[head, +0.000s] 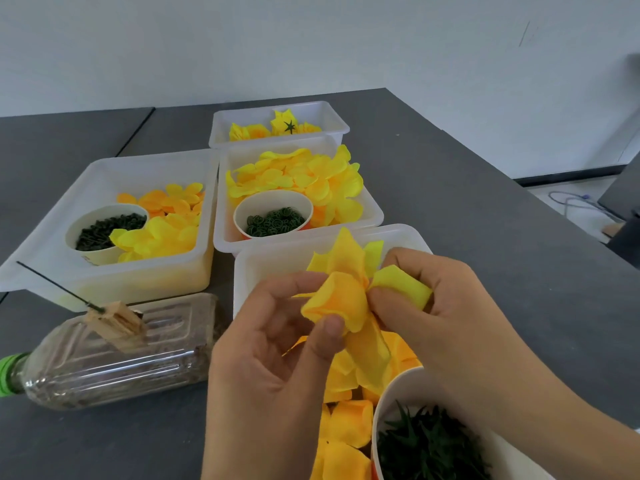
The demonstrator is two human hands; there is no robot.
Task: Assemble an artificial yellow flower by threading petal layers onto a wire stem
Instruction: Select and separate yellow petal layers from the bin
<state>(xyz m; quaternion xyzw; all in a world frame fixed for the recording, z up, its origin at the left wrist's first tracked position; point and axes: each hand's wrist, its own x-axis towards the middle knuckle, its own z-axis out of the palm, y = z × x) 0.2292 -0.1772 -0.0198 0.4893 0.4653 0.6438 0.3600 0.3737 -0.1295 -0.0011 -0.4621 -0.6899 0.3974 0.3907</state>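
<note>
The yellow petal layer (341,296) is held up between both hands, above the nearest white tray (273,261). The left hand (277,344) pinches its orange-tinted folds, thumb pressed on the front of the fabric and fingers curled behind. The right hand (429,306) pinches a paler yellow petal at the layer's right edge, fingers curled over it, the forearm running off toward the lower right. Loose petals fan up above both grips, and one hangs down below them.

Beneath the hands, the near tray holds more orange-yellow petals and a paper cup (408,393) of dark green pieces. Left of the left hand, a clear plastic bottle (114,355) lies on its side on the grey worktop (485,202), with a thin wire stem (55,285) slanting up from a block fixed on it. Beyond the hands stand three more trays of yellow petals, two with cups of green parts.
</note>
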